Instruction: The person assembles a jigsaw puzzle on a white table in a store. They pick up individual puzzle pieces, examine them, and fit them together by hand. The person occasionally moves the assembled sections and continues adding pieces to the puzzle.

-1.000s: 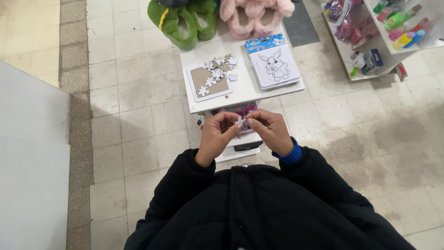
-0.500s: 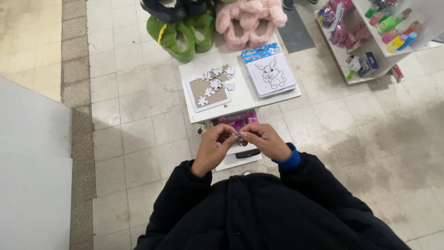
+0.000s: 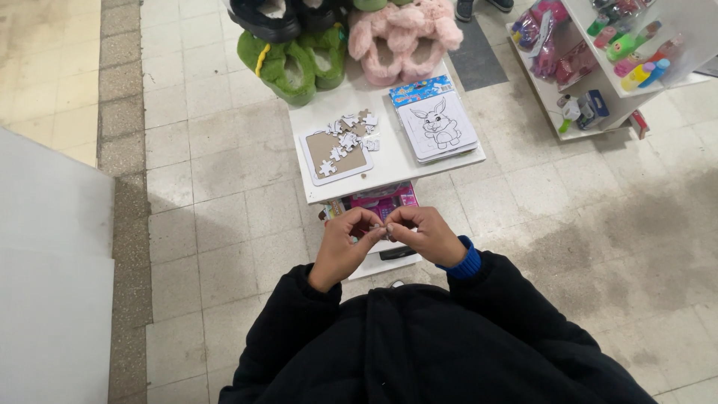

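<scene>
Pinching together at chest height, left hand [image 3: 344, 247] & right hand [image 3: 426, 236] meet fingertip to fingertip over a tiny piece [image 3: 386, 227], too small to tell what it is, prob. a puzzle bit. Both hands clenched around it, thumbs & forefingers closed; same pose as 0.5 s ago and 1 s ago, hands haven't parted. Only the view shifted: head tipped a bit, so white table [image 3: 396, 161] sits slightly further right & higher vs. before. On the table, left side: brown puzzle tray [image 3: 340, 158] w/ loose white pieces [image 3: 351, 131] scattered at its top edge, unchanged. Right side: rabbit colouring card [image 3: 437, 126], same spot. Beyond the table: green slippers [image 3: 288, 63] & pink slippers [image 3: 404, 37] on the floor. Shelf w/ toys [image 3: 613, 60] at upper right. Pink box [image 3: 383, 203] just under the table edge, above the hands.
</scene>
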